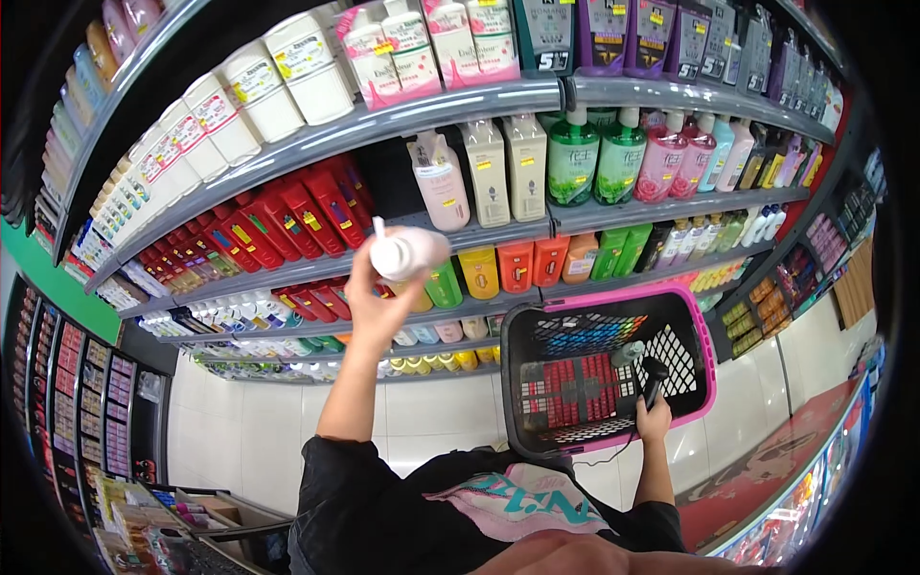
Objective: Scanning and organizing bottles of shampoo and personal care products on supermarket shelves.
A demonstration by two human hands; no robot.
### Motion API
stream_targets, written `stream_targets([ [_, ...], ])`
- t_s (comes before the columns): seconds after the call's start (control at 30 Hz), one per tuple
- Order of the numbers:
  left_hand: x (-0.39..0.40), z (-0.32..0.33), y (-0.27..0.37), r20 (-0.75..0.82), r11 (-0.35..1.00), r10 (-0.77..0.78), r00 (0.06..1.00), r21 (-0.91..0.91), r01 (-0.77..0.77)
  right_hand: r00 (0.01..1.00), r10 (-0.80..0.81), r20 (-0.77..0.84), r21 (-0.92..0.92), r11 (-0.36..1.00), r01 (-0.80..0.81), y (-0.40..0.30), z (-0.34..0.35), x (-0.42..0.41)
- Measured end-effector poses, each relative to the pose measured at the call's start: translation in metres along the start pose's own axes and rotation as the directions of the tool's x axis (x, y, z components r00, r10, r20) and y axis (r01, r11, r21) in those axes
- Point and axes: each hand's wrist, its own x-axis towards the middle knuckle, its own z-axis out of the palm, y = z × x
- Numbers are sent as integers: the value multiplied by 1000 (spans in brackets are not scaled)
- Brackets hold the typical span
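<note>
My left hand (381, 305) grips a pale pink pump bottle (424, 251) with a white pump top, held up in front of the shelf edge. A similar pale pink pump bottle (440, 183) stands on the shelf just beyond it, beside two beige cartons (489, 172). My right hand (654, 419) is closed around the handle of a black handheld scanner (652, 381), with its cable trailing below. The scanner is over the right side of a black shopping basket (535, 445) with a pink rim. Inside the basket is a small greenish bottle (628, 353).
Curved shelves (445, 237) of bottles and tubes span the front, with red bottles (309, 215) to the left and green pump bottles (573, 162) to the right. More racks (72, 374) stand at the left. A product display (798, 496) lies at the lower right, above the tiled floor (431, 410).
</note>
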Motion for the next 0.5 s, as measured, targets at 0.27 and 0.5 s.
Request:
stream_targets([
  [0.27, 62, -17, -89, -2, 958, 91, 996, 273, -87, 999, 18, -30, -41, 999, -19, 2, 2, -1],
  [0.5, 102, -10, -143, 78, 998, -58, 995, -28, 61, 1000, 24, -7, -56, 998, -24, -4, 0, 1],
])
